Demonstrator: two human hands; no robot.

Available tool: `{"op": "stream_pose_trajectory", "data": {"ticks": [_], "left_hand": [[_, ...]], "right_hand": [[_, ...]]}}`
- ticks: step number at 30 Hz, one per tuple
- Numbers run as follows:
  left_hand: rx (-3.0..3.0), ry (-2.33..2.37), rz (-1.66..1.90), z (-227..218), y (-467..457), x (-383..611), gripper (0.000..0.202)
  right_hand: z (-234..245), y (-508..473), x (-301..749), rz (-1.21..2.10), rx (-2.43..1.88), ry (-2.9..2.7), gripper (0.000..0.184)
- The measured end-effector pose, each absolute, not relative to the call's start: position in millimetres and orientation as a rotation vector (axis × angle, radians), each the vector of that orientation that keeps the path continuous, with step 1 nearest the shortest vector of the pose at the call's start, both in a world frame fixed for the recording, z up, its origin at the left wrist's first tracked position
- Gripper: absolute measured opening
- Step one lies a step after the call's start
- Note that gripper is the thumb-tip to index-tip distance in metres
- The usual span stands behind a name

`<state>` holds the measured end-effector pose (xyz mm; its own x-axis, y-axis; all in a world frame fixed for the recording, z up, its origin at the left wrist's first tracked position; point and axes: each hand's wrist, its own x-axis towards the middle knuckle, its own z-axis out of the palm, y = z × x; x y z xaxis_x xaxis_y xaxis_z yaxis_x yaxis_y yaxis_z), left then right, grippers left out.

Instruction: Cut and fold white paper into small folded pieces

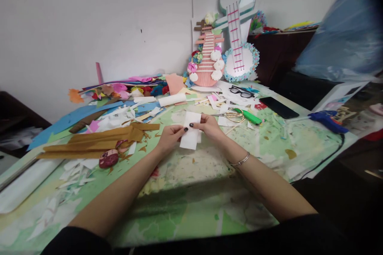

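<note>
A narrow white paper strip (189,140) is held upright over the middle of the table, seemingly in more than one layer. My left hand (171,138) pinches its left edge, thumb on the front face. From the other side, my right hand (209,127) grips it with the thumb near the centre and fingers behind. The fingers behind the paper are partly hidden. Just beyond my right hand lie gold-handled scissors (235,115) and a green cutter (251,117).
Brown crepe paper (89,143) and paper scraps (115,117) cover the left side. Two paper instruments, one pink (206,77) and one white-and-blue (239,61), lean at the back. Glasses (242,92), a black phone (279,107) and a blue glue gun (327,121) lie to the right.
</note>
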<state>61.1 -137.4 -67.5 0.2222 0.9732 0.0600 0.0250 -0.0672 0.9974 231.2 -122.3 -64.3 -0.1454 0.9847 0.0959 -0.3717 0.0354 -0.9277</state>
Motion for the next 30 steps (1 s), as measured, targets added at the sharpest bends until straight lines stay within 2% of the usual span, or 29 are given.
{"op": "stream_pose_trajectory", "data": {"ticks": [17,23,30], "left_hand": [[1.44,0.986,0.982,-63.9,-144.7,62.4,0.039],[1.434,0.992,0.96,-64.2,-143.7,58.1,0.04],[1.414,0.982,0.936,-63.1,-141.5,57.5,0.05]], "right_hand": [[-63.0,-119.3,236.0,1.374,-0.818,-1.002,0.038],[-58.9,-121.8,235.8,1.359,-0.815,-0.954,0.029],[-56.4,-125.5,234.5,1.334,-0.783,-0.948,0.03]]}}
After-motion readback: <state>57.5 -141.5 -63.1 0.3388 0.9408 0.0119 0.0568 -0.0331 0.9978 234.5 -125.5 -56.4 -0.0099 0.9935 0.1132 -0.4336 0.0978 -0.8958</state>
